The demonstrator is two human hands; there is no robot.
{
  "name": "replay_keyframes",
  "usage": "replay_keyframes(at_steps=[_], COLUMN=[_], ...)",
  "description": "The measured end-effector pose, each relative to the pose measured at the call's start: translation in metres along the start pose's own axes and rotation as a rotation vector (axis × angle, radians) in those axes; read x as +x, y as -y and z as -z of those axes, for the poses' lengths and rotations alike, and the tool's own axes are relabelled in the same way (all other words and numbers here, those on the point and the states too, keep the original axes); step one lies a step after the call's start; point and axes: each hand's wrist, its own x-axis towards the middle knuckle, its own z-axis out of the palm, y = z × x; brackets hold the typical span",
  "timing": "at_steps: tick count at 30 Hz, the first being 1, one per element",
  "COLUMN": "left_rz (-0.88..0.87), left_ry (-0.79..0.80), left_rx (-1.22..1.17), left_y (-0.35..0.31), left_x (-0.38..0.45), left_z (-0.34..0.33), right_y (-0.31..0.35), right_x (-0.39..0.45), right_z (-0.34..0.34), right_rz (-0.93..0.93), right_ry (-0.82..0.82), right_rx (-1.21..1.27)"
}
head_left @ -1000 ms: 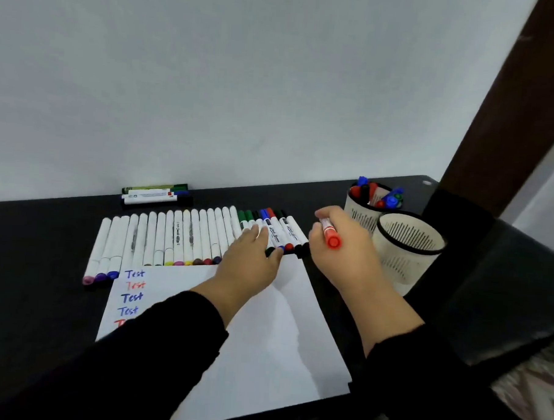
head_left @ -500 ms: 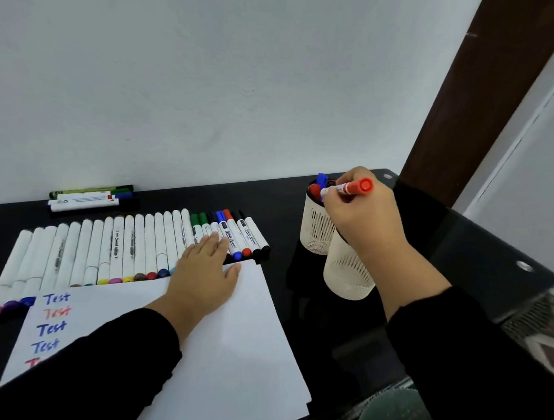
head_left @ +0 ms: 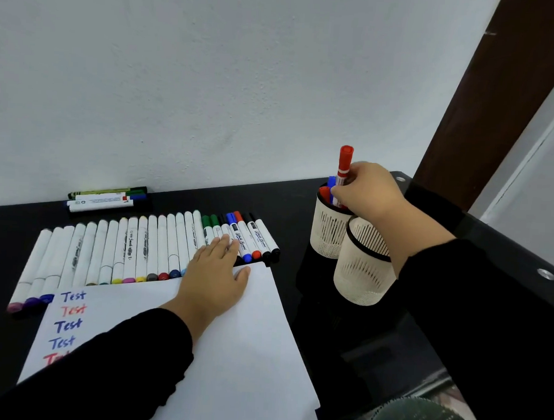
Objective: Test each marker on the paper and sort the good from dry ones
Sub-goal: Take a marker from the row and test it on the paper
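the red marker [head_left: 345, 163], pinched upright in the right hand [head_left: 367, 191], may snag markers crowding the cup [head_left: 330, 228] beneath it, tipping that cup.

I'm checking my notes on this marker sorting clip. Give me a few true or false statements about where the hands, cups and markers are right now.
1. The right hand holds a red-capped marker upright over the far cup. True.
2. The left hand is lifting a marker off the table. False: it lies flat, fingers straight, on the paper and the row of markers.
3. The far cup already holds red and blue markers. True.
4. The near cup is lying on its side. False: it stands upright beside the far cup.
5. The paper is blank. False: "Test" is written on it several times in blue and red.
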Motion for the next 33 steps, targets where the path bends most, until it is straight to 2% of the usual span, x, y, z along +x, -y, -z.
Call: replay_keyframes(at_steps=[8, 14, 33], left_rz=[0.002, 0.008, 0.051], left_ry=[0.007, 0.015, 0.03], left_rx=[0.003, 0.002, 0.012], left_y=[0.001, 0.0, -0.003], left_x=[0.0, 0.0, 0.004], left_z=[0.0, 0.001, 0.003], right_y=[-0.004, -0.011, -0.01], right_x=[0.01, 0.008, 0.0], right_z=[-0.003, -0.007, -0.011], right_rz=[0.019, 0.084, 0.105], right_ry=[0.046, -0.042, -0.07], right_rx=[-0.149, -0.043, -0.254])
